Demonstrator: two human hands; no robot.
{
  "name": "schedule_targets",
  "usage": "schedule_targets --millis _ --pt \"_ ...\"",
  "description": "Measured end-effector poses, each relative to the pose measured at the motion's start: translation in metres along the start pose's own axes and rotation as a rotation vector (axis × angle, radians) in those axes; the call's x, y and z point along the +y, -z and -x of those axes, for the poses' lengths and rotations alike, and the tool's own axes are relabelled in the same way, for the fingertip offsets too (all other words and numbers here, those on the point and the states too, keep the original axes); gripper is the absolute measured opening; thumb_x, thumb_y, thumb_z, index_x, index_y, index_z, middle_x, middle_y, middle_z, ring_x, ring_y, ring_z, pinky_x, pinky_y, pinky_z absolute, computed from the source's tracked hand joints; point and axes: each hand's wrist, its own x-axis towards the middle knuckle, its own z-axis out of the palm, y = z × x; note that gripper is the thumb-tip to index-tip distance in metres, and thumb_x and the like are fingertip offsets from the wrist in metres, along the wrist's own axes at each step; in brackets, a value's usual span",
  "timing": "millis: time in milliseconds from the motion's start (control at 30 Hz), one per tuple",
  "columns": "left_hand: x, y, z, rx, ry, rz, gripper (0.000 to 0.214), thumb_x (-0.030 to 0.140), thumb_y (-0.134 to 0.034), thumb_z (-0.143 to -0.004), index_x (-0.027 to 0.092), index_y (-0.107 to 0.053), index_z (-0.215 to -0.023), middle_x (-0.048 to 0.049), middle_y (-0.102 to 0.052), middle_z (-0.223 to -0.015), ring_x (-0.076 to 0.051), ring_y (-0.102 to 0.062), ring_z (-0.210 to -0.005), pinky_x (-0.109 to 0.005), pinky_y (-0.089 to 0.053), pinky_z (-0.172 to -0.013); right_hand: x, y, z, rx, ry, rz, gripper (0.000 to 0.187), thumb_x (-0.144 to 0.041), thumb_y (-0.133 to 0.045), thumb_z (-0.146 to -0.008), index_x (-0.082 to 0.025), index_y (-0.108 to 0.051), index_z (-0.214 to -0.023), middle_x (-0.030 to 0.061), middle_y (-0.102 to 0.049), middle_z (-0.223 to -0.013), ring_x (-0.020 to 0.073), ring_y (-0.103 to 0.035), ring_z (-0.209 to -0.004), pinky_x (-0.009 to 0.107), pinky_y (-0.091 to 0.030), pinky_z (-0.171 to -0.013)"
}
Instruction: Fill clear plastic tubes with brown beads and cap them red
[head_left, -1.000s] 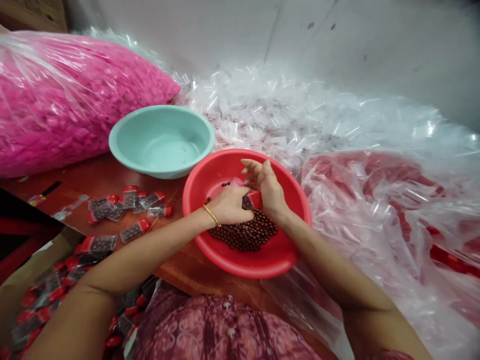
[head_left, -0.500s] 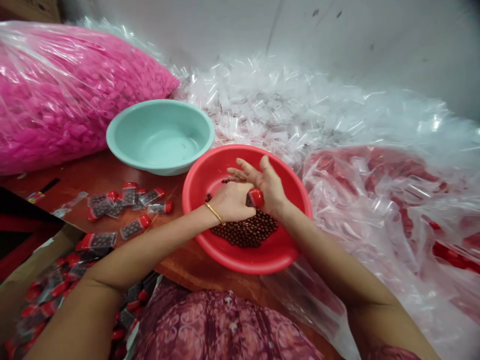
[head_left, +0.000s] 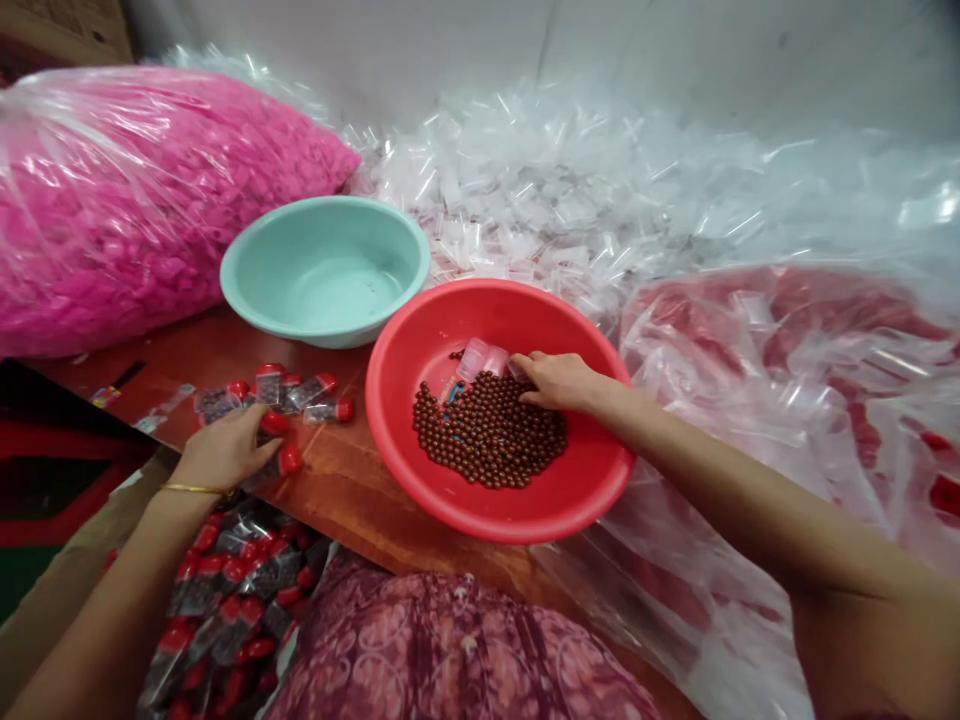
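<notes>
My left hand (head_left: 229,446) is over the left side of the table, its fingers and thumb closed around a small clear bottle with a red cap (head_left: 274,424). Similar filled bottles (head_left: 300,392) lie beside and beyond it. Inside the red basin (head_left: 390,440), my right hand (head_left: 559,381) has its fingertips closed on a small clear plastic bottle (head_left: 517,370), mostly hidden by them. Two more clear uncapped bottles (head_left: 482,360) lie just left of it, at the far edge of a heap of shiny brown beads (head_left: 495,435). Something blue shows among the beads.
A pale green basin (head_left: 322,270) stands behind the red one. Far left is a big bag of pink pieces (head_left: 150,200). Clear plastic pieces (head_left: 517,210) are heaped along the wall. Below my left arm, a box holds many red-capped bottles (head_left: 232,600); plastic bags (head_left: 735,450) lie right.
My left hand has carried the red-capped bottle from the red basin to the bottles on the left. My right hand has turned down into the basin, onto a clear bottle.
</notes>
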Motion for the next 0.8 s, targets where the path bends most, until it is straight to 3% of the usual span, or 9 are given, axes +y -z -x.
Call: schedule_targets --millis 133,200,267,333,400,500,600,700,800 --pt "0.027 0.033 0.002 0.208 -0.176 -0.014 0.039 0.033 -0.038 -0.086 0.012 -0.048 -0.118 -0.0159 -0.057 -0.119 -0.026 -0.056 -0.106 -0.033 -0.045 -0.082 0.001 0.003 -0.002 0.017 -0.045 -0.038 0.038 -0.030 -0.034 -0.091 -0.014 -0.053 -0.120 0.0158 -0.064 -0.107 0.0297 -0.061 -0.097 0.036 -0.046 -0.071" --pt "0.057 0.050 0.000 0.359 -0.332 0.073 0.036 0.032 -0.037 -0.088 0.013 -0.052 -0.115 -0.0139 -0.059 -0.116 -0.025 -0.056 -0.106 -0.035 -0.043 -0.089 0.003 0.005 0.000 0.066 -0.063 -0.159 0.037 -0.034 -0.035 -0.091 -0.016 -0.058 -0.113 0.0140 -0.066 -0.103 0.0273 -0.062 -0.094 0.034 -0.045 -0.072" --pt "0.094 0.062 -0.005 0.451 -0.519 0.184 0.034 0.031 -0.037 -0.088 0.014 -0.054 -0.113 -0.0122 -0.061 -0.113 -0.023 -0.057 -0.105 -0.034 -0.042 -0.092 0.002 0.007 0.006 0.110 -0.036 -0.425 0.032 -0.037 -0.041 -0.088 -0.016 -0.062 -0.101 0.0109 -0.067 -0.092 0.0221 -0.063 -0.083 0.030 -0.046 -0.069" --pt "0.133 0.068 -0.016 0.455 -0.684 0.302 0.036 0.030 -0.039 -0.088 0.013 -0.050 -0.118 -0.0125 -0.060 -0.117 -0.022 -0.055 -0.110 -0.035 -0.041 -0.095 -0.005 0.011 0.011 0.109 0.051 -0.772 0.029 -0.038 -0.045 -0.085 -0.015 -0.061 -0.092 0.0068 -0.065 -0.080 0.0157 -0.061 -0.069 0.026 -0.046 -0.062" --pt "0.167 0.070 -0.029 0.365 -0.788 0.413 0.037 0.029 -0.043 -0.086 0.013 -0.047 -0.119 -0.0126 -0.059 -0.118 -0.021 -0.055 -0.109 -0.035 -0.043 -0.093 -0.012 0.016 0.016 0.081 0.159 -1.058 0.027 -0.040 -0.048 -0.083 -0.015 -0.059 -0.090 0.0035 -0.063 -0.075 0.0108 -0.057 -0.058 0.023 -0.045 -0.056" --pt "0.194 0.072 -0.044 0.213 -0.803 0.511 0.027 0.025 -0.042 -0.087 0.013 -0.049 -0.110 -0.0103 -0.064 -0.103 -0.020 -0.061 -0.093 -0.032 -0.047 -0.080 -0.016 0.022 0.017 0.056 0.223 -1.229 0.034 -0.045 -0.042 -0.086 -0.015 -0.057 -0.088 0.0042 -0.063 -0.076 0.0079 -0.054 -0.053 0.021 -0.044 -0.052" --pt "0.189 0.073 -0.049 0.196 -0.716 0.477 0.026 0.029 -0.039 -0.089 0.012 -0.050 -0.106 -0.0107 -0.064 -0.094 -0.021 -0.062 -0.085 -0.032 -0.046 -0.073 -0.006 0.023 0.012 0.144 0.104 -1.051 0.044 -0.043 -0.026 -0.093 -0.013 -0.058 -0.094 0.0092 -0.065 -0.088 0.0109 -0.059 -0.062 0.023 -0.046 -0.058" --pt "0.174 0.074 -0.048 0.075 -0.676 0.298 0.030 0.032 -0.032 -0.092 0.012 -0.051 -0.103 -0.0109 -0.064 -0.090 -0.021 -0.062 -0.081 -0.032 -0.045 -0.072 0.003 0.019 0.000 0.237 0.012 -0.512 0.033 -0.032 -0.040 -0.089 -0.013 -0.058 -0.109 0.0129 -0.063 -0.107 0.0205 -0.061 -0.091 0.029 -0.047 -0.074" --pt "0.169 0.073 -0.046 -0.066 -0.667 0.009 0.031 0.029 -0.032 -0.091 0.013 -0.058 -0.096 -0.0131 -0.065 -0.093 -0.024 -0.063 -0.086 -0.033 -0.046 -0.072 0.000 0.012 -0.016 0.127 0.062 -0.126 0.045 -0.029 -0.047 -0.086 -0.013 -0.048 -0.128 0.0174 -0.054 -0.123 0.0297 -0.057 -0.105 0.036 -0.046 -0.078"
